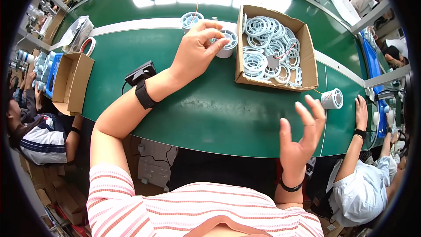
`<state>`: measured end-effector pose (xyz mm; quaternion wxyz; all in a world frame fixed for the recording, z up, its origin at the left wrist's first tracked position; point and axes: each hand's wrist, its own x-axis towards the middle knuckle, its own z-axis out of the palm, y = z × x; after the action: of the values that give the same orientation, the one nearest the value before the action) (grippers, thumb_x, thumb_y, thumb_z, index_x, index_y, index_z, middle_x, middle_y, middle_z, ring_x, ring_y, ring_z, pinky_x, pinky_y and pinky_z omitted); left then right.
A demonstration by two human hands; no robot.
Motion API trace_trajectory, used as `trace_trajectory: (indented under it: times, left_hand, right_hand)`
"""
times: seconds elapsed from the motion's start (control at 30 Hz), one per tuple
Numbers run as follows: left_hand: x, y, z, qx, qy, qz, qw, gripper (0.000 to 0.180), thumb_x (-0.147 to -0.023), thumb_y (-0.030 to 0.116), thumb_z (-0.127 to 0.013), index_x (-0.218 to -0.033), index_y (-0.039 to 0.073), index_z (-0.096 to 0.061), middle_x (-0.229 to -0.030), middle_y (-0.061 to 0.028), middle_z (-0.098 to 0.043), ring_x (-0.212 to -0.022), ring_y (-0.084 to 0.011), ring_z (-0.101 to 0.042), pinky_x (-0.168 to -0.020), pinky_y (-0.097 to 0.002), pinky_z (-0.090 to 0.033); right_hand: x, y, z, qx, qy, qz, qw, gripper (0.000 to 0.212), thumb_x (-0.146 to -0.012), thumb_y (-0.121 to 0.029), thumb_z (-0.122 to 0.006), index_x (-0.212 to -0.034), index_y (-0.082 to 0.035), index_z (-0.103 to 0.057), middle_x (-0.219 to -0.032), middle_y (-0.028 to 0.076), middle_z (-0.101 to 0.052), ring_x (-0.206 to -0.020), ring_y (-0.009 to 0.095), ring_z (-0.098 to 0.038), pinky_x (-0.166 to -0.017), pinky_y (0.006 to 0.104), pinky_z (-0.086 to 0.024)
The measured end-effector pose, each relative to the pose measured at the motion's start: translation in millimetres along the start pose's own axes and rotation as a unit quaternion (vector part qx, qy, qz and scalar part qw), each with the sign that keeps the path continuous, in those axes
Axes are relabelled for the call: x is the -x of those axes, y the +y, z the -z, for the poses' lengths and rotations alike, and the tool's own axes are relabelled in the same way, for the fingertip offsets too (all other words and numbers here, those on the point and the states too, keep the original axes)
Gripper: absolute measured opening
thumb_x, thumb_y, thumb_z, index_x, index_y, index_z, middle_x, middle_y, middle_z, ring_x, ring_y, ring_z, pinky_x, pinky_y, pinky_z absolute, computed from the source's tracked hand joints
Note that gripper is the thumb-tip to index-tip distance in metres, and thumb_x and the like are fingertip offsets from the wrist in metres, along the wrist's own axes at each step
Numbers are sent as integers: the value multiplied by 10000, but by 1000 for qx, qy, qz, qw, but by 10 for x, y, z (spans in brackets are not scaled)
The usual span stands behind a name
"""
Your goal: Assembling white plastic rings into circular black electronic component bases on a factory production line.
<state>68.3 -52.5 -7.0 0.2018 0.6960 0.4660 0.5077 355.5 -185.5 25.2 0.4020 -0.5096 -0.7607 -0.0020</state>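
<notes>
My left hand (197,49) reaches over the green table with its thumb and fingertips pinched together. The fingertips overlap the rim of a white cylinder with a pale blue spoked ring on top (227,46). Whether they grip it or something small above it is hidden. Just behind the hand stands a similar cylinder (191,19) with a thin orange wire rising from it. My right hand (300,134) is raised over the table's near edge, fingers apart and nothing in them. To its upper right, another such cylinder (332,99) lies on its side with a wire.
An open cardboard box (312,68) full of pale blue spoked rings (265,46) stands at centre right. At left are an empty cardboard box (79,81), a tape roll (88,46) and a clear plastic bin (81,35). A black device (141,73) sits by my left wrist. Co-workers sit on both sides.
</notes>
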Motion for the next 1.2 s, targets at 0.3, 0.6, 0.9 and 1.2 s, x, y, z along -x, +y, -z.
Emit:
trace_trajectory:
  times: [0.3,0.6,0.9,1.2]
  left_hand:
    - [428,456,143,-11,-176,-88,980,130,-935,108,-750,-949,-8,-695,-1050,-85,-679,-772,-151,-668,-676,-310,-546]
    - [667,521,10,252,-270,69,927,132,-973,102,-716,-981,-14,-654,-981,-66,-686,-802,-126,-685,-668,-270,-567]
    - [444,384,203,130,-254,276,918,198,-968,162,-726,-962,-22,-653,-950,-32,-673,-777,-66,-653,-656,-239,-523]
    - [-126,-312,423,-91,-1,-7,996,224,-890,140,-783,-1050,28,-673,-1335,-157,-629,-1143,-312,-644,-949,-383,-537]
  right_hand:
    - [17,-378,-485,-216,-90,21,972,734,-773,-38,-848,-1431,-60,-525,-1380,178,-562,-1252,367,-563,-1050,451,-480]
    - [66,-373,-640,-254,-101,-15,962,883,-751,-4,-855,-1513,-69,-415,-1353,172,-567,-1171,333,-617,-981,410,-535]
    - [27,-346,-634,-221,-105,42,969,665,-724,36,-811,-1344,-70,-595,-1062,113,-667,-987,312,-641,-866,410,-539]
    - [36,-362,-624,-190,-111,72,973,463,-716,44,-785,-1154,-72,-693,-1011,101,-645,-938,322,-621,-821,416,-526]
